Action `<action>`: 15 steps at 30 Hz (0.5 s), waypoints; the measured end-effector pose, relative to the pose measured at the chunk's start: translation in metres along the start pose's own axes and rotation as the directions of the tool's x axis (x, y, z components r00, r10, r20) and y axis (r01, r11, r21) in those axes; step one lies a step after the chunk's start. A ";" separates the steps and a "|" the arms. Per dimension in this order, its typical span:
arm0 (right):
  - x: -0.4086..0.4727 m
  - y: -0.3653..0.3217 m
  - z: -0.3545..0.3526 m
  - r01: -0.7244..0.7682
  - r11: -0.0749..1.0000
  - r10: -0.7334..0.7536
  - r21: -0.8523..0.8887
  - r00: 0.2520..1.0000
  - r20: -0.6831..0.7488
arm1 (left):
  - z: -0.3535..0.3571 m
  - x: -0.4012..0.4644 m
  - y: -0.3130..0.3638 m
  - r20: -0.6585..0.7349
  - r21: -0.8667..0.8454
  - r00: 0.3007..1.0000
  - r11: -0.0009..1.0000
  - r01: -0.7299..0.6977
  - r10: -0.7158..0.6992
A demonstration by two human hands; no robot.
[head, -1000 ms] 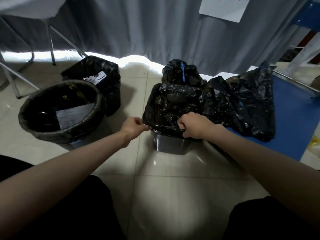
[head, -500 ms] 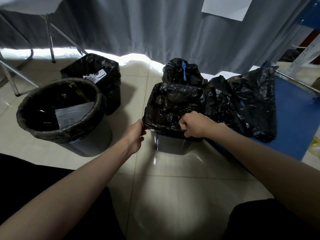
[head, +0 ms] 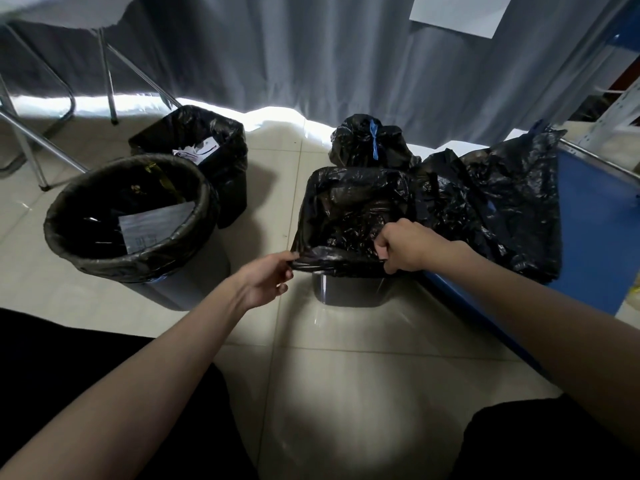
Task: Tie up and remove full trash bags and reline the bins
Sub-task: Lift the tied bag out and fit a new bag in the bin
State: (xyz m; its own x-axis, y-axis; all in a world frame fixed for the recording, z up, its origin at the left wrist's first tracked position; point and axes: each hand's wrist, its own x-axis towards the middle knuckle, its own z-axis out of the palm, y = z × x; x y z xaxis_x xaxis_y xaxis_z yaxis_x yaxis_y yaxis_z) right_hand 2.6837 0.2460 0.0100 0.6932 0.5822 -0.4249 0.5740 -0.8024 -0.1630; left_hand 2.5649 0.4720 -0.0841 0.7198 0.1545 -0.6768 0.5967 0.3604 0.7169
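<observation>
Working at the small grey bin standing on the tiled floor, against the edge of the blue mat. Left hand pinching the black liner at the bin's near-left rim corner, thumb and fingertips closed on the plastic. Right hand fisting around the liner's edge at the near-right rim corner, fingers curled tight on it. Liner draping over the rim, stretching between the 2 hands. Just behind the bin, tied black bag sitting with a blue tie. Loose black bag lying on the mat's edge. Round bin and square bin standing well apart to the left, both lined, both holding paper.
</observation>
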 end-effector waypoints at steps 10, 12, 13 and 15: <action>-0.005 0.004 0.005 0.029 0.999 -0.029 -0.034 0.999 -0.022 | -0.008 0.003 -0.001 -0.165 -0.018 0.986 1.000 -0.023 0.020; -0.006 0.004 0.006 0.036 0.999 -0.036 -0.027 0.999 -0.006 | 0.003 0.005 0.000 -0.077 0.010 0.997 1.000 -0.004 0.004; -0.006 0.004 0.007 0.039 0.999 -0.039 -0.023 0.999 -0.003 | 0.007 0.008 -0.002 -0.062 0.027 0.998 1.000 0.009 -0.008; -0.007 0.005 0.008 0.042 0.999 -0.042 -0.017 0.999 -0.004 | 0.007 0.011 -0.005 -0.104 0.087 0.994 0.996 0.031 -0.022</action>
State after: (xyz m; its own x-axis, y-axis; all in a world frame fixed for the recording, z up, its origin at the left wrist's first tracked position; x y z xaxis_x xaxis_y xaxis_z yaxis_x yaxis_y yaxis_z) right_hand 2.6786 0.2369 0.0049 0.6703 0.6156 -0.4143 0.6098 -0.7752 -0.1653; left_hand 2.5727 0.4650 -0.0942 0.6659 0.2418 -0.7058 0.6470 0.2840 0.7077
